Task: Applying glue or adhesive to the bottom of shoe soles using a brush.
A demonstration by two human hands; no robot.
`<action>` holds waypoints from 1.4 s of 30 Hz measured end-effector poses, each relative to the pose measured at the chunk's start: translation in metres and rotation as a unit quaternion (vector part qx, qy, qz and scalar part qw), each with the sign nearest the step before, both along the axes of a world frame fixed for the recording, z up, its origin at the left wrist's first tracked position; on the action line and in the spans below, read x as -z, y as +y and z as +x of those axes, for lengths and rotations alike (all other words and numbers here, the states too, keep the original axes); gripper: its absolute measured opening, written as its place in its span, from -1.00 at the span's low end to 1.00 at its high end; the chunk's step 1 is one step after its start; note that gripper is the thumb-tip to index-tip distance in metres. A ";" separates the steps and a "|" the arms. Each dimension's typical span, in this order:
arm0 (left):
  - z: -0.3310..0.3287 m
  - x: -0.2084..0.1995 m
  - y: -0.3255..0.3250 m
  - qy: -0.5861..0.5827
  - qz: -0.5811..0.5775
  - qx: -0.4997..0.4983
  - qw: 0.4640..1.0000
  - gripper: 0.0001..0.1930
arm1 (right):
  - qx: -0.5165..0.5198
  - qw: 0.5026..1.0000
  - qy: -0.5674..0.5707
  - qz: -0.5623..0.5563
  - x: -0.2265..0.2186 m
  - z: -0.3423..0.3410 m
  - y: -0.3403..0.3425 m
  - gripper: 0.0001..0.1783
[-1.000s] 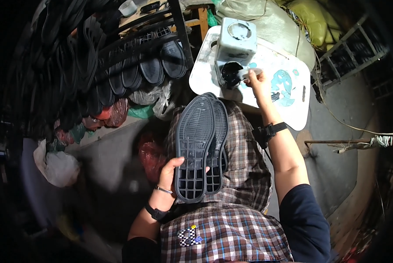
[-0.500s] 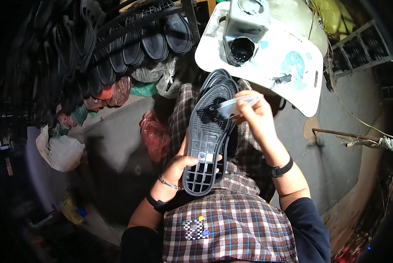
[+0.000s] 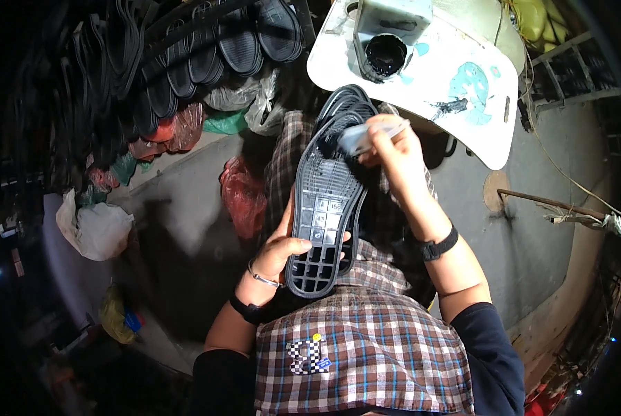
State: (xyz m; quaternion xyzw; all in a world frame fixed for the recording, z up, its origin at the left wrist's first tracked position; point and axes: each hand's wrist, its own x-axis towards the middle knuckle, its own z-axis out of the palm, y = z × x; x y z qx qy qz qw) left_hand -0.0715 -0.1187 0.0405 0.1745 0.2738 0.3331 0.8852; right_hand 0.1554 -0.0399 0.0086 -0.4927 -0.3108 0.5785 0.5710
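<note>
Over my lap, my left hand [image 3: 281, 251] grips a black shoe sole [image 3: 324, 187] near its heel end, thumb on the gridded inner face. More soles lie stacked beneath this one, their rims showing at the toe and right side. My right hand [image 3: 393, 149] is closed around the pale handle of a brush [image 3: 363, 139]. Its dark bristles rest against the toe part of the sole, partly hidden by the handle and fingers. Wet-looking black stuff covers the ribs there.
Ahead stands a white board [image 3: 421, 90] with blue and black smears, carrying a cut-open container [image 3: 393, 28] with a black-coated opening. Stacked black soles [image 3: 237, 41] hang on a rack at the far left. Plastic bags [image 3: 241, 194] lie on the left; a rusty rod [image 3: 546, 206] is at right.
The brush has moved up from the middle of the forefoot toward the toe end. The view has shifted slightly, and both hands keep their holds.
</note>
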 end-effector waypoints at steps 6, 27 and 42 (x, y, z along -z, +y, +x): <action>-0.003 0.008 0.003 -0.027 -0.022 -0.008 0.999 -0.01 | -0.121 0.993 0.001 -0.008 -0.017 -0.014 -0.020 -0.76; -0.003 0.020 0.001 -0.146 -0.179 -0.043 0.972 -0.33 | 0.073 0.797 -0.573 0.179 0.036 0.083 0.126 -0.76; 0.006 0.018 0.014 -0.226 -0.189 -0.061 0.954 -0.17 | -0.095 0.992 -0.075 0.027 -0.042 0.003 0.001 -0.70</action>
